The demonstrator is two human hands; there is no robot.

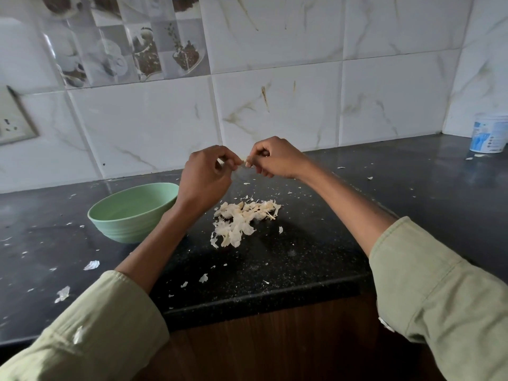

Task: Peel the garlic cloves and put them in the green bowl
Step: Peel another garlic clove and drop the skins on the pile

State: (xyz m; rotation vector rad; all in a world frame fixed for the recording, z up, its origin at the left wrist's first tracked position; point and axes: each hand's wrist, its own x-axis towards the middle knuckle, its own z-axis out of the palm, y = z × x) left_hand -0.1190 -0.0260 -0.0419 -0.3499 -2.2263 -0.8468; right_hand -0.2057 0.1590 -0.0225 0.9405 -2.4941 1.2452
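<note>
Dark stone counter (pixel 316 259) is running along the tiled wall (pixel 275 105), its front edge nearest the camera. Green bowl (pixel 132 213) is sitting left of centre on it, partly behind the left forearm. Pile of garlic skins (pixel 242 221) is lying mid-counter, just right of the bowl. Left hand (pixel 204 174) and right hand (pixel 270 158) are hovering above the pile, fingertips pinching a small pale garlic clove (pixel 244 162) between them. White tub (pixel 489 133) is standing in the far right corner.
</note>
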